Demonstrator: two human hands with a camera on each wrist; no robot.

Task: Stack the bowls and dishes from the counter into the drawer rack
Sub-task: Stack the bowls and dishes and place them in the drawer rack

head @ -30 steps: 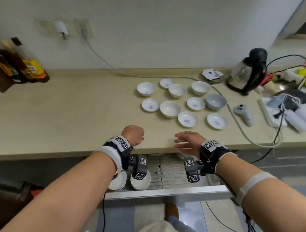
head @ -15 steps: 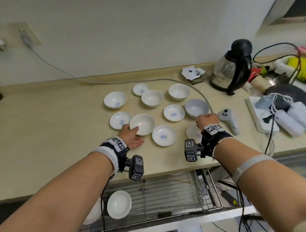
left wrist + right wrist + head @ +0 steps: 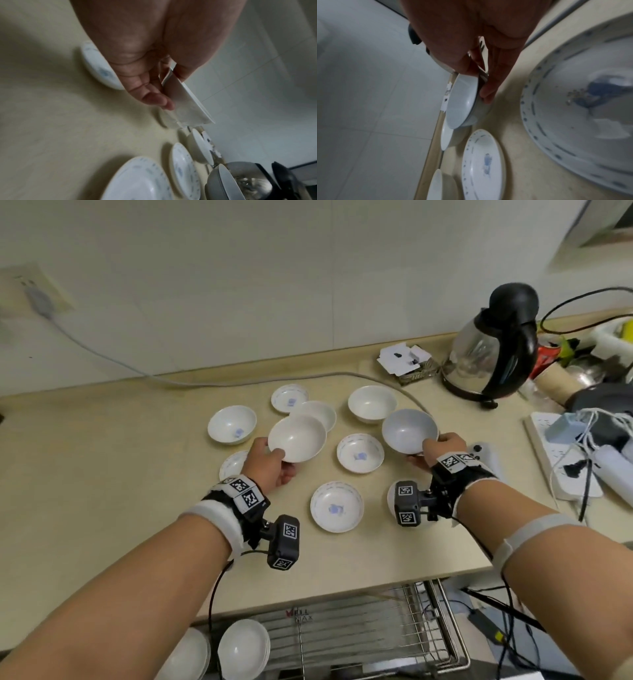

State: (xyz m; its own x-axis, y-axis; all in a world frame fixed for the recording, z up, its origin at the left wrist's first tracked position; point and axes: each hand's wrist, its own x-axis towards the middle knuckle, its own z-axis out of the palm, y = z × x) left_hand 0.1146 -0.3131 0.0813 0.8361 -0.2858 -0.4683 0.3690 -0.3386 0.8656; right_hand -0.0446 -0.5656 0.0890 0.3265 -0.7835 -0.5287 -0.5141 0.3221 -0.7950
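1. L hand (image 3: 270,463) grips white bowl (image 3: 297,437) by near rim, thumb inside, fingers under; bowl is lifted off counter (image 3: 102,474) & tilted. The left wrist view confirms the pinch on the rim.
2. R hand (image 3: 442,448) grips grey bowl (image 3: 409,431) the same way, thumb over rim, fingers on the outer wall; also raised.
3. Step in hand, my read: carry both bowls back & down to drawer rack (image 3: 376,635) below the counter edge. Rim pinch is thin, so keep bowls near level, no swing.
4. Rack already has white bowls (image 3: 243,645) standing on edge at its L end; grid to the R of them is free. L bowl prob. nests next to those, R bowl beside.
5. Edges: the counter front lip sits btw hands & rack, so clear it before dropping down. Wrist cams hang under the wrists & could clip it.
6. Dishes (image 3: 337,506) lie just under the pull-back path; lift over, don't drag. Kettle (image 3: 493,344) & cables at R are well apart from R hand.
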